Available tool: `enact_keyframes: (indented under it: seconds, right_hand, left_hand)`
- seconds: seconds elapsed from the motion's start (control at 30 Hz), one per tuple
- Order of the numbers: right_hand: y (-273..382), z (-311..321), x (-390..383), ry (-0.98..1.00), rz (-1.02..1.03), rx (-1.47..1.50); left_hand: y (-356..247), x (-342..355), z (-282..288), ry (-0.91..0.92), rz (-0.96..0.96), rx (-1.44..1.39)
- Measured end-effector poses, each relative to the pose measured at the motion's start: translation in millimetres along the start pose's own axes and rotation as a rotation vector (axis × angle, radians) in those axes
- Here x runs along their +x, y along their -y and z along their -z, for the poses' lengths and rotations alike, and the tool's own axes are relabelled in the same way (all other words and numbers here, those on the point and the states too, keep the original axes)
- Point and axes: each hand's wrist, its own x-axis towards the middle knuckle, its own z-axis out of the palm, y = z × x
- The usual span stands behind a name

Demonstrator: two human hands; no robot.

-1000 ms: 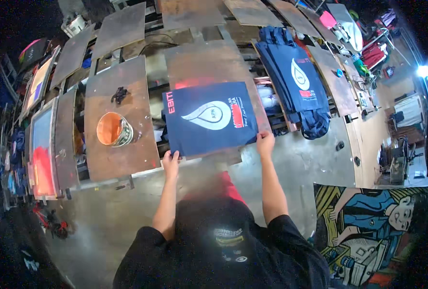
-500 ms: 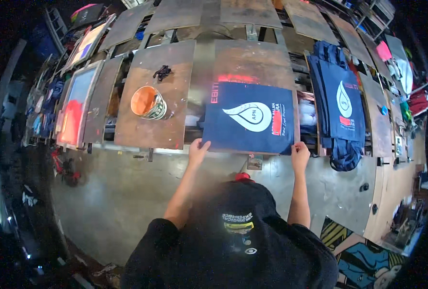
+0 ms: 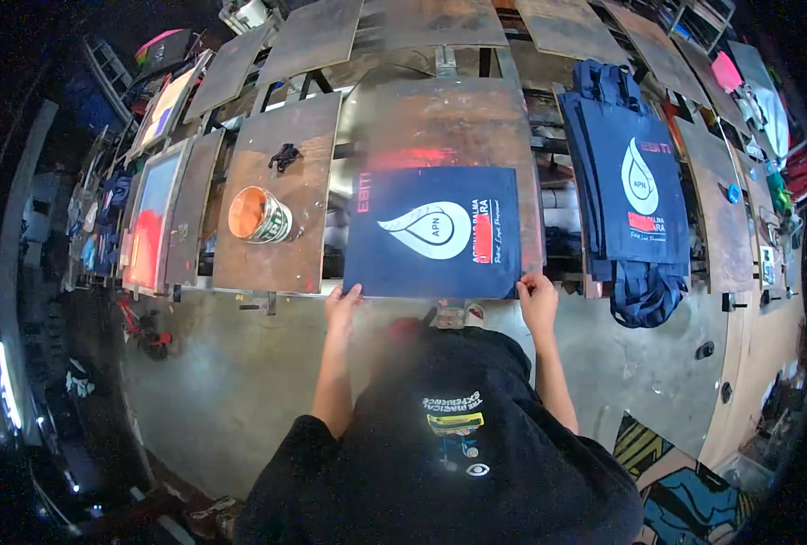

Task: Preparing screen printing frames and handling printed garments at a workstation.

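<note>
A navy blue tote bag [image 3: 394,265] lies flat on a worn brown board [image 3: 440,118] in front of me. It bears a white drop-shaped print with red and white lettering beside it. My left hand [image 3: 342,306] pinches the near left corner of the bag. At the near right corner, the fingertips of my right hand [image 3: 538,300] are closed on the bag's edge. Red ink stains the board just beyond the bag's far edge.
On the board to the left stands a white tub [image 3: 260,216] with orange inside, near a dark crumpled scrap [image 3: 284,158]. Farther left leans a red-smeared printing screen [image 3: 154,218]. A stack of similar navy bags [image 3: 635,236] lies on the right, handles hanging over the edge.
The whole view has shifted a little. The tote bag has slid slightly left on its board, with both my hands staying at its near corners.
</note>
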Motion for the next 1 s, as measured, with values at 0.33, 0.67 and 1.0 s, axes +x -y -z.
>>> enact_keyframes:
  seconds: [0.33,0.67,1.0]
  right_hand:
    - [-15,-10,-9,-0.077,0.006,0.001]
    - [0,-17,-13,-0.177,0.043,-0.136]
    - [8,-21,-20,-0.117,-0.130,-0.200]
  left_hand:
    - [-9,2,6,-0.002,0.005,0.141]
    - [-34,13,6,0.188,0.038,0.204]
    - [-43,27,19,0.371,0.080,0.197]
